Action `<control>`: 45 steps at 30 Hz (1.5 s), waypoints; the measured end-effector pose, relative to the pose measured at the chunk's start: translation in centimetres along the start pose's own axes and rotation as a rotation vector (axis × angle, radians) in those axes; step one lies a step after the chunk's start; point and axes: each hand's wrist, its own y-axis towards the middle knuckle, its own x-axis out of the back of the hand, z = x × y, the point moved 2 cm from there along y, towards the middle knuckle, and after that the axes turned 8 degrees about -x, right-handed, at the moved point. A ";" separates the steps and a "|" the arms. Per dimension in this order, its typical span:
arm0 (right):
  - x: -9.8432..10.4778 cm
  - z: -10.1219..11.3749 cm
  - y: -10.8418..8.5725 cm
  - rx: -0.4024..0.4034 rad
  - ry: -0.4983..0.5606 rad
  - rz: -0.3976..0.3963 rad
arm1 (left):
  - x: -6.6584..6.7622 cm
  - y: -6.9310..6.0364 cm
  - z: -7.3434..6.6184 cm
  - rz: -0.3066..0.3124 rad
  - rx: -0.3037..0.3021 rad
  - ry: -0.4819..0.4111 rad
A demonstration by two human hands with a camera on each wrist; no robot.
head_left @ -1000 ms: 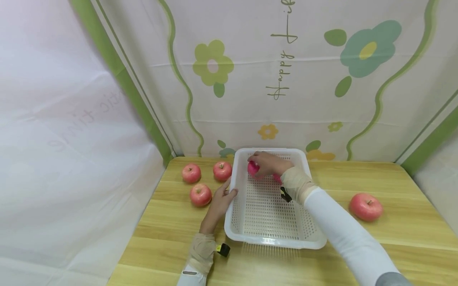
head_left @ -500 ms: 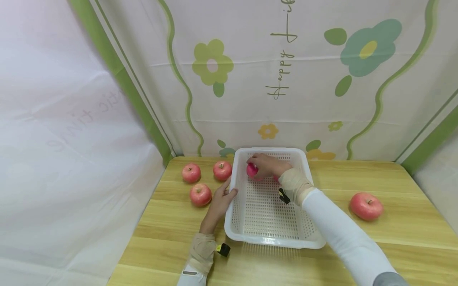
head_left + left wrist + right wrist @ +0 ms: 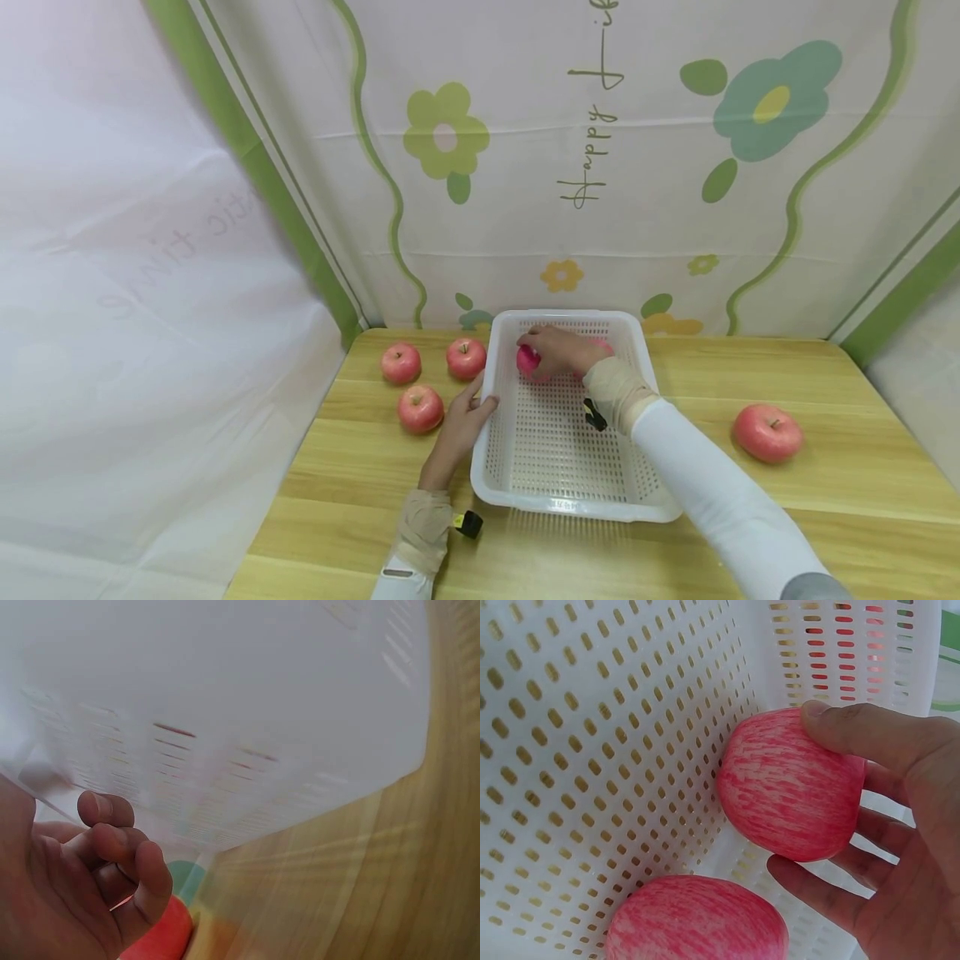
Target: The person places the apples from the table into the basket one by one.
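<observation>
Three cloth walls (image 3: 637, 229) enclose a table (image 3: 337, 500). On it stands a basket (image 3: 562, 458), unmoved over the last second. The left hand (image 3: 461, 429) holds its left side, thumb over the rim and fingers curled outside. The right hand (image 3: 557, 348), inside the basket, grips one apple (image 3: 791, 784) near the far left corner, thumb above and fingertips beneath. Over the same second this hand has shifted only slightly, and more of a second apple (image 3: 697, 922), also in the basket, now shows past the wrist; so small a change suggests fine positioning rather than carrying. (Whether the gripped apple rests on the basket floor cannot be told.) Three apples (image 3: 421, 409) cluster to the left; a lone apple (image 3: 767, 433) sits well apart to the right.

Materials, in the same order: pale, creased fabric, printed with flowers on the rear wall; yellowish wood-grain surface; white plastic, rectangular with rounded corners, pierced by rows of small slots; smooth, rounded fruit, streaked pink over a paler ground. Smallest are the stems (image 3: 774, 424), thin and dark.
</observation>
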 end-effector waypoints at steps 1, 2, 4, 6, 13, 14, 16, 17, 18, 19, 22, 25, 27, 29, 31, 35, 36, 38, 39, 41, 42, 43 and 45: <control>0.0 0.0 0.0 -0.003 0.000 -0.002 | 0.0 0.0 0.0 0.002 -0.002 -0.004; -0.1 0.0 -0.1 -0.005 0.000 -0.004 | 0.0 0.0 -0.1 0.002 -0.002 -0.006; -0.1 -0.1 -0.1 -0.011 -0.001 -0.009 | -0.1 0.0 -0.1 0.002 -0.003 -0.009; -0.1 0.0 -0.2 -0.015 0.000 -0.013 | -0.1 0.1 -0.1 0.003 -0.001 -0.013; -0.1 0.0 -0.4 -0.016 -0.007 -0.027 | -0.1 0.1 -0.1 0.010 0.002 -0.007; -0.2 -0.1 -0.4 -0.015 -0.005 -0.029 | -0.1 0.0 -0.1 0.011 0.005 -0.006; -0.3 -0.1 -0.4 -0.016 0.003 -0.029 | -0.1 0.0 -0.1 0.015 0.012 -0.002; -0.3 -0.2 -0.4 -0.017 0.004 -0.028 | -0.1 0.0 -0.1 0.015 0.019 -0.002; -0.4 -0.2 -0.5 -0.019 0.007 -0.026 | -0.2 0.0 0.0 0.018 0.020 -0.002; -0.4 -0.2 -0.5 -0.021 0.008 -0.025 | -0.2 0.0 0.0 0.020 0.020 -0.004; -0.3 -0.3 -0.6 -0.026 0.005 -0.026 | -0.3 0.0 0.0 0.022 0.015 -0.006; -0.2 -0.3 -0.7 -0.023 0.004 -0.031 | -0.3 0.0 -0.2 0.016 0.015 -0.008; 0.0 -0.3 -0.8 -0.018 0.004 -0.035 | -0.4 0.0 -0.3 0.012 0.020 -0.010; 0.1 -0.4 -0.9 -0.011 0.002 -0.035 | -0.4 0.0 -0.4 0.014 0.021 -0.011; 0.2 -0.4 -1.1 0.001 0.001 -0.038 | -0.4 0.0 -0.5 0.014 0.027 -0.010; 0.6 -0.4 -1.5 0.007 0.013 -0.040 | -0.2 0.0 -0.4 0.019 0.027 -0.006; 0.7 -0.4 -1.6 0.005 0.015 -0.041 | -0.2 0.0 -0.4 0.017 0.031 -0.006; 1.0 -0.4 -1.8 -0.002 0.020 -0.043 | -0.1 -0.1 -0.4 0.022 0.019 0.000; 1.1 -0.4 -1.9 -0.002 0.020 -0.044 | -0.1 -0.1 -0.4 0.022 0.017 0.003; 1.3 -0.3 -2.1 0.004 0.019 -0.050 | 0.0 -0.1 -0.4 0.020 0.013 0.009; 1.4 -0.3 -2.2 0.008 0.020 -0.052 | 0.0 -0.1 -0.4 0.017 0.015 0.012; 1.5 -0.3 -2.3 0.011 0.021 -0.053 | 0.0 -0.1 -0.4 0.015 0.016 0.014; 1.7 -0.3 -2.5 0.019 0.022 -0.057 | 0.0 -0.1 -0.4 0.012 0.023 0.013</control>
